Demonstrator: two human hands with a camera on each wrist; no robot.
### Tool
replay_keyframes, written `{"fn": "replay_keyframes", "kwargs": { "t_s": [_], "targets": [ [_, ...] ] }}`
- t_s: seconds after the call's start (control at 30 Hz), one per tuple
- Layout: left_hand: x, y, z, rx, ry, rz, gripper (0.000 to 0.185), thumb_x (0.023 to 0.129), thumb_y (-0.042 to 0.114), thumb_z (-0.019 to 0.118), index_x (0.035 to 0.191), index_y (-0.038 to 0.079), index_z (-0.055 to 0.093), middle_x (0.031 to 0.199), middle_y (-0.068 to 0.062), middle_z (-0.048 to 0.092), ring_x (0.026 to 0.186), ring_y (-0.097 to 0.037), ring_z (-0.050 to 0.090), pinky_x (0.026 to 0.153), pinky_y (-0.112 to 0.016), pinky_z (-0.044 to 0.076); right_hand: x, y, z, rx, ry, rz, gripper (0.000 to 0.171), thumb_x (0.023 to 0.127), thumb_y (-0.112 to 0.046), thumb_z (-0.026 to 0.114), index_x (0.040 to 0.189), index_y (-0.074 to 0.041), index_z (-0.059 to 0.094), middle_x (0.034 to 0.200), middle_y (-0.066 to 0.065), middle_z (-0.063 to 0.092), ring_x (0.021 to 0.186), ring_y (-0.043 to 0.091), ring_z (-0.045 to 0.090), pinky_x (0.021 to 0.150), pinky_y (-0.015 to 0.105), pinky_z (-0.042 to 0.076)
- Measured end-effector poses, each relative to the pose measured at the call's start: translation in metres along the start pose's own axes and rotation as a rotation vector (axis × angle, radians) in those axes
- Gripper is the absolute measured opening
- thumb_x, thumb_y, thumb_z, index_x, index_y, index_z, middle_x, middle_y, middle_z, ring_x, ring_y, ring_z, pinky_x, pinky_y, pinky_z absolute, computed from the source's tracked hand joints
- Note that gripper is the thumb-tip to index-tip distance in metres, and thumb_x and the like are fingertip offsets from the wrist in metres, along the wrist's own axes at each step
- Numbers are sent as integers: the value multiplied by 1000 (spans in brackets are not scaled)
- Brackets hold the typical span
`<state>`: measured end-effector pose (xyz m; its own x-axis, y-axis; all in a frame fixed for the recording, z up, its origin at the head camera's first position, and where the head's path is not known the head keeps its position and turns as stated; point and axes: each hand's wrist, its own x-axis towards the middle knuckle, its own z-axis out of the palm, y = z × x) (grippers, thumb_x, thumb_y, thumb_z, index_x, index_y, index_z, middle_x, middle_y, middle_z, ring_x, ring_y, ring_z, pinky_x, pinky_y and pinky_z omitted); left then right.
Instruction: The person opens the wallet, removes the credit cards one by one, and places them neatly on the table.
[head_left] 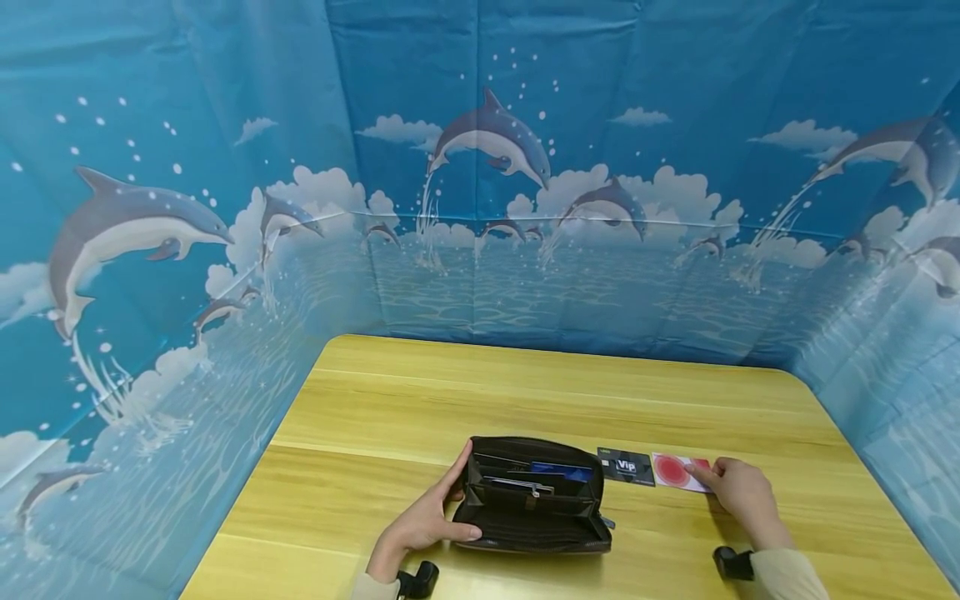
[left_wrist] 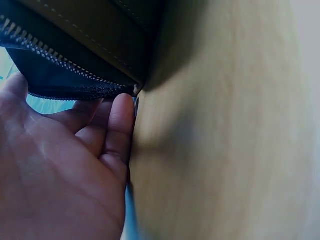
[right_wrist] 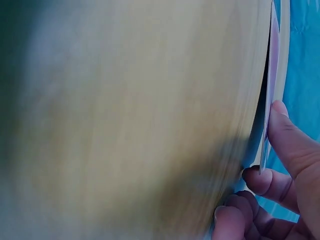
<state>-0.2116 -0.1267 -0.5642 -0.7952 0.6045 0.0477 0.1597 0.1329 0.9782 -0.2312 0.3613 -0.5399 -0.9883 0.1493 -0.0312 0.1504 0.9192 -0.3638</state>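
On the desk, the left hand held the left end of the open black wallet with fingers straight and thumb along its near edge, while the right hand pinched the red card lying beside a black card.

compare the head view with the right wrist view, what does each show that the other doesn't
Only the head view shows the open black zip-around wallet held at its left end by the left hand, the black VIP card lying flat, and the dolphin-printed blue backdrop.
Only the right wrist view shows the card's thin edge raised off the wood, pinched between thumb and fingers.
Both show the right hand on the pink card with a red circle and the yellow wooden table.
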Motion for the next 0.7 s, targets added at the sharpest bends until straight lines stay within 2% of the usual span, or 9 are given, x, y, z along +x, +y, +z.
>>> {"fn": "replay_keyframes", "kwargs": {
  "t_s": [0.23,0.7],
  "targets": [
    [0,-2,0,1,1,0,111,78,24,80,151,40,-3,156,6,-6,140,-17,7,104,-31,29,0,0,-2,5,-25,10,43,90,-39,64,66,-7,47,57,3,39,56,20,41,55,31,30],
    [2,-2,1,13,5,21,112,78,24,80,152,38,-3,157,4,-5,140,-16,9,104,-31,29,2,3,1,34,-23,19,45,89,-42,64,67,-7,47,58,2,39,56,19,40,54,30,29]
  ]
}}
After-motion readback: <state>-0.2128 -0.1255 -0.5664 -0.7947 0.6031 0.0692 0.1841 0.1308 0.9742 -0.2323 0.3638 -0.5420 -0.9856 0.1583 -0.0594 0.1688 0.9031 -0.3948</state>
